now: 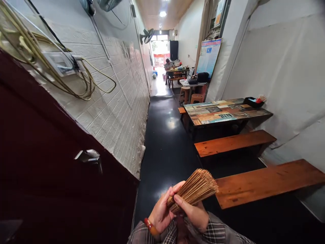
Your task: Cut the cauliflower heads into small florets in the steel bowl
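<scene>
My left hand (161,211) and right hand (195,214) are together, clasped round the near end of the bundle of sticks (195,188); its long axis slants away rightward, wider end toward the bench (269,184). Room to move runs ahead along dark floor (164,135), between wall (122,88) and table (198,113).

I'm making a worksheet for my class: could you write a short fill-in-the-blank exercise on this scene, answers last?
1. The left hand and the ____ hand hold thin sticks.
2. The bracelet is on the ____ wrist.
3. The floor is ____ in color.
4. The metal handle is fixed to the dark red ____.

Missing words: right; left; black; door.
</scene>
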Available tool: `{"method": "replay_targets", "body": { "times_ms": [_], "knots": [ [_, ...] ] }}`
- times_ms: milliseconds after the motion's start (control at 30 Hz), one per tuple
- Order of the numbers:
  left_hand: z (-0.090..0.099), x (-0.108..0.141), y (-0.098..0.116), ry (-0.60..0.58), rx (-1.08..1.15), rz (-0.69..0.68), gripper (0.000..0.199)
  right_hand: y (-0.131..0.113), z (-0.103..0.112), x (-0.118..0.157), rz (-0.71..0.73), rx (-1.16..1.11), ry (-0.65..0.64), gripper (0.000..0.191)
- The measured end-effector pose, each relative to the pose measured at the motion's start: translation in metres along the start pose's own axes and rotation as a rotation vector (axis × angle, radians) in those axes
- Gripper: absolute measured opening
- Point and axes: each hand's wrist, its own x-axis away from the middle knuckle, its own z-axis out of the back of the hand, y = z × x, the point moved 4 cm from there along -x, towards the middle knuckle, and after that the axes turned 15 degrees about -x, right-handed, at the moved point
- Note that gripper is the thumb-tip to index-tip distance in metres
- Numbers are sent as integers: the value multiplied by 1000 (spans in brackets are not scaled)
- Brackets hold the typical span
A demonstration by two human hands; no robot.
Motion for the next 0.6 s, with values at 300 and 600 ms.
{"method": "replay_targets", "body": {
  "times_ms": [300,600],
  "knots": [
    [130,-154,143,-54,-388,-156,64,-11,-8,-258,-200,-196,-109,34],
    [197,-303,308,-237,-490,-212,63,-19,-40,-493,-414,-212,-237,40]
  ]
}}
